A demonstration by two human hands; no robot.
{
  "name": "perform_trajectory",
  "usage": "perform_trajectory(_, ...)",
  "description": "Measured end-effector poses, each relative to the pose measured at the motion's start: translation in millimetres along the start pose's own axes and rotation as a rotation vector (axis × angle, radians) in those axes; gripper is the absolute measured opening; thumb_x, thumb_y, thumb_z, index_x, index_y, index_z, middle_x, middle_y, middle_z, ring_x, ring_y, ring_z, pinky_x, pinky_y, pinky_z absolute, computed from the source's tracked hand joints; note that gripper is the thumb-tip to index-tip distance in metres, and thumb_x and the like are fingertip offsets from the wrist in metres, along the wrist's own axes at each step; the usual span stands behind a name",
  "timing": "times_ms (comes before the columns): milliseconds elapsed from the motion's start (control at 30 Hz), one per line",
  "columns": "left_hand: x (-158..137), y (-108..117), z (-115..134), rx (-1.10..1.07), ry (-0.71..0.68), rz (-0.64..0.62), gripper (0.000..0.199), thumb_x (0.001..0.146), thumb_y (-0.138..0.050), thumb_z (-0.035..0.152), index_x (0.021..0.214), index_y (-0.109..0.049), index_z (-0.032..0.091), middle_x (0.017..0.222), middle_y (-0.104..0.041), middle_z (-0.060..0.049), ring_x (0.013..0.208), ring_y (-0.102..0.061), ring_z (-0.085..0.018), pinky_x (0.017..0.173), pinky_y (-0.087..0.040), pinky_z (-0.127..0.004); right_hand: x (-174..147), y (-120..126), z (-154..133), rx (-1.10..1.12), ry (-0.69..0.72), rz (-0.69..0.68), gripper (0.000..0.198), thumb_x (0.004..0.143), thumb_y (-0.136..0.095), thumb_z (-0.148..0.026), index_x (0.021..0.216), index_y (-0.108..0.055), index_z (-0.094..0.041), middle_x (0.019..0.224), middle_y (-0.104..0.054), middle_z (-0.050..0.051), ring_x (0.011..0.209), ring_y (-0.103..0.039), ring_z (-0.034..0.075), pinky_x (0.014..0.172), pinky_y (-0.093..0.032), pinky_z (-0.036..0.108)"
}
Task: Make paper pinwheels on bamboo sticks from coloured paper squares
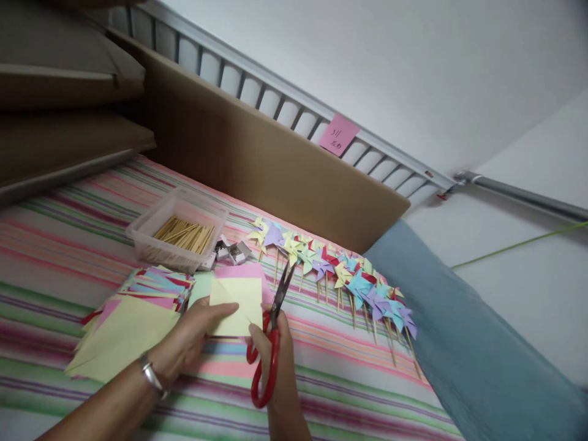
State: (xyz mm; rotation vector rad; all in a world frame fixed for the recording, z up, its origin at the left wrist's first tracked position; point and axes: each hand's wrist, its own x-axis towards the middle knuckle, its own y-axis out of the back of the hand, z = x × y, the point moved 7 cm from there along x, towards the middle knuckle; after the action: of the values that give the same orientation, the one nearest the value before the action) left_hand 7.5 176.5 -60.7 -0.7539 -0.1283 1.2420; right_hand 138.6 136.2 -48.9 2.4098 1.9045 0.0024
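A pale yellow paper square (pixel 241 300) is pinched in my left hand (pixel 197 327), thumb on top. Cut slits run in from some of its corners. My right hand (pixel 280 349) holds red-handled scissors (pixel 274 364), their dark blades pointing up and nearly together. The right thumb and fingertips also touch the square's lower right corner. Beneath the square lie a pink sheet (pixel 257 275) and a light green sheet (pixel 199 291). To the left, a yellow sheet (pixel 128 337) lies on a fanned stack of coloured papers (pixel 160 285).
A clear plastic box (pixel 149 223) with thin wooden sticks (pixel 186 234) stands behind the papers, beside small silvery boxes (pixel 234 251). Several paper pinwheels (pixel 342 272) on sticks line the right. A cardboard panel (pixel 257 153) leans behind the striped cloth (pixel 358 392); a pink note (pixel 339 133) hangs above.
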Motion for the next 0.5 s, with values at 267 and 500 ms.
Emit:
perform_trajectory(267, 7, 43, 56, 0.213, -0.064, 0.121, 0.043, 0.055, -0.077, 0.028, 0.092, -0.067, 0.008, 0.077, -0.072, -0.010, 0.073, -0.066, -0.025, 0.066, -0.048, -0.030, -21, -12, 3, -0.234, -0.179, -0.338, 0.048, 0.075, -0.059, -0.047, 0.109, -0.059, -0.013, 0.062, -0.055, -0.001, 0.042, -0.046, 0.007, 0.037, -0.033, 0.018)
perform_trajectory(500, -2, 48, 69, 0.266, -0.051, 0.167, 0.042, 0.051, -0.079, 0.030, 0.086, -0.068, 0.011, 0.068, -0.071, -0.007, 0.066, -0.065, -0.022, 0.060, -0.048, -0.027, -30, -15, 16, -0.338, -0.308, -0.413, 0.050, 0.070, -0.062, -0.047, 0.104, -0.063, -0.011, 0.048, -0.044, -0.006, 0.034, -0.036, 0.005, 0.035, -0.026, 0.018)
